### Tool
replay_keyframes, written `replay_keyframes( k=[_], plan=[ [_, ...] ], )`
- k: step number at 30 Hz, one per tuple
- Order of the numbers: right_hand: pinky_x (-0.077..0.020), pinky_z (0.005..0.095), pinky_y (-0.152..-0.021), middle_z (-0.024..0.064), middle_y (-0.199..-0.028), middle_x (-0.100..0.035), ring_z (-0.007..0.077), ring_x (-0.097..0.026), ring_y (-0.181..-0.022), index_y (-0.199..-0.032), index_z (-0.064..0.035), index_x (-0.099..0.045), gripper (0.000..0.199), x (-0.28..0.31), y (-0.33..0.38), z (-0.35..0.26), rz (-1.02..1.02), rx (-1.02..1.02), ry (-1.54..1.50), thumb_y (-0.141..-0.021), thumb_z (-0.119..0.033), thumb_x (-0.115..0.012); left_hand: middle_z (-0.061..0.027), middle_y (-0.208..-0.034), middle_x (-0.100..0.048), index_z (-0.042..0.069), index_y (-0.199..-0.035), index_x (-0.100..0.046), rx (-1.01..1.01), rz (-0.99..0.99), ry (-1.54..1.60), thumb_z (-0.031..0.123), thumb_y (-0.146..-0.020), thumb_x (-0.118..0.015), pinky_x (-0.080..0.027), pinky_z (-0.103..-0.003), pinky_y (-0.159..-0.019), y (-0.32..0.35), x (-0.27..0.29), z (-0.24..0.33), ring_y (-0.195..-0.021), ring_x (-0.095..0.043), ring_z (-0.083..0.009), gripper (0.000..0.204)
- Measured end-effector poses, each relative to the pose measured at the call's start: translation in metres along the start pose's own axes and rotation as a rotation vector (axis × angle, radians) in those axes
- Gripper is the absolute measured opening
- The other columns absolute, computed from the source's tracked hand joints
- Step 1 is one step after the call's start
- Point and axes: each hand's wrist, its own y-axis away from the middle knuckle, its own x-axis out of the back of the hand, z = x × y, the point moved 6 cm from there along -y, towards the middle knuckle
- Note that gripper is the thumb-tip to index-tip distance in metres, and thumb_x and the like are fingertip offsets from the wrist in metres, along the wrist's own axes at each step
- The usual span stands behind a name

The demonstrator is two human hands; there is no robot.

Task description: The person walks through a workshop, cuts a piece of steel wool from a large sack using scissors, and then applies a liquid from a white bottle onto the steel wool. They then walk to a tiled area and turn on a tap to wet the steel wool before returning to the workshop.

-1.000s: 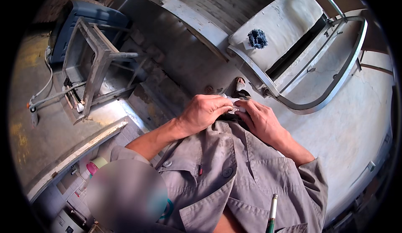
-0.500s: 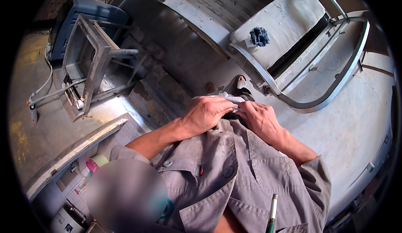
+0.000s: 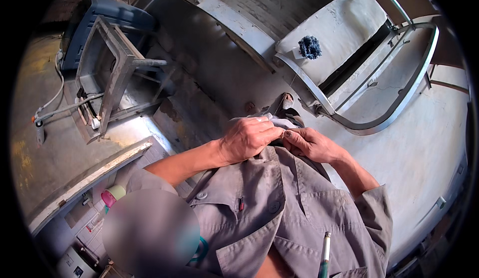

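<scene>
My two hands meet in front of the waist of a worn grey button-up work shirt (image 3: 249, 198). The left hand (image 3: 247, 140) is closed, its thumb and fingertips pressed together toward the right hand. Just beyond its knuckles, whitish-grey fabric (image 3: 264, 118) shows, mostly covered by the fingers. My right hand (image 3: 314, 145) is also closed in a pinch, its thumb on top and its fingertips touching or nearly touching the left ones. Whatever lies between the fingertips is too small and hidden to make out.
Ahead right, a dark blue fuzzy bundle (image 3: 310, 47) rests on a pale panel (image 3: 344, 23) beside a curved metal rail (image 3: 369, 127). At left stand a metal-framed stand (image 3: 119, 68) and a dark blue casing (image 3: 85, 28), with a hose (image 3: 70, 109). A sandalled foot (image 3: 287, 101) is below.
My right hand has rolled so its thumb now lies on top, and its fingers have curled in. A thin white piece seen earlier between the fingertips is now hidden. The left hand has barely moved.
</scene>
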Motion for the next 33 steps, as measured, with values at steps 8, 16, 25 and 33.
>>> replay_keyframes(
  k=[8, 16, 25, 33],
  plan=[
    [-0.0284, 0.0237, -0.05, -0.003, -0.063, -0.04, 0.0078, -0.033, -0.055, -0.088, -0.0061, -0.056, 0.045, 0.035, 0.022, -0.002, 0.164, -0.002, -0.518, -0.105, -0.044, -0.038, -0.0046, -0.087, -0.059, 0.002, -0.117, -0.065, 0.301, 0.329, 0.203, 0.006, -0.088, -0.068, -0.048, -0.027, -0.063, -0.027, 0.054, -0.051, -0.073, -0.056, -0.0124, 0.029],
    [-0.0329, 0.0262, -0.057, -0.0008, -0.073, -0.045, 0.0108, -0.038, -0.063, -0.102, -0.0077, -0.053, 0.038, 0.026, 0.006, -0.005, 0.071, 0.228, -0.997, -0.105, -0.041, -0.035, -0.0151, -0.151, -0.028, 0.006, -0.145, -0.041, 0.492, 0.302, 0.386, 0.065, -0.08, -0.064, -0.053, -0.035, -0.086, -0.036, 0.056, -0.069, -0.129, -0.045, -0.0303, 0.091],
    [-0.0435, 0.0283, -0.066, 0.0022, -0.081, -0.053, 0.0117, -0.052, -0.074, -0.107, -0.0067, -0.053, 0.041, 0.006, -0.047, -0.024, 0.064, 0.213, -0.785, -0.105, -0.043, -0.036, -0.0151, -0.139, -0.049, -0.002, -0.141, -0.042, 0.487, 0.258, 1.011, 0.044, -0.094, -0.06, -0.045, -0.031, -0.098, -0.018, 0.007, -0.071, -0.125, -0.048, -0.0189, 0.068],
    [-0.0489, 0.0283, -0.065, 0.0049, -0.082, -0.063, 0.0133, -0.059, -0.07, -0.105, -0.0027, -0.054, 0.035, 0.025, -0.074, -0.053, 0.07, 0.047, -0.009, -0.103, -0.037, -0.047, -0.0091, -0.106, -0.069, -0.002, -0.113, -0.064, 0.598, 0.408, 1.189, 0.027, -0.103, -0.049, -0.051, -0.028, -0.088, -0.003, 0.006, -0.089, -0.096, -0.064, -0.0141, 0.034]
  ],
)
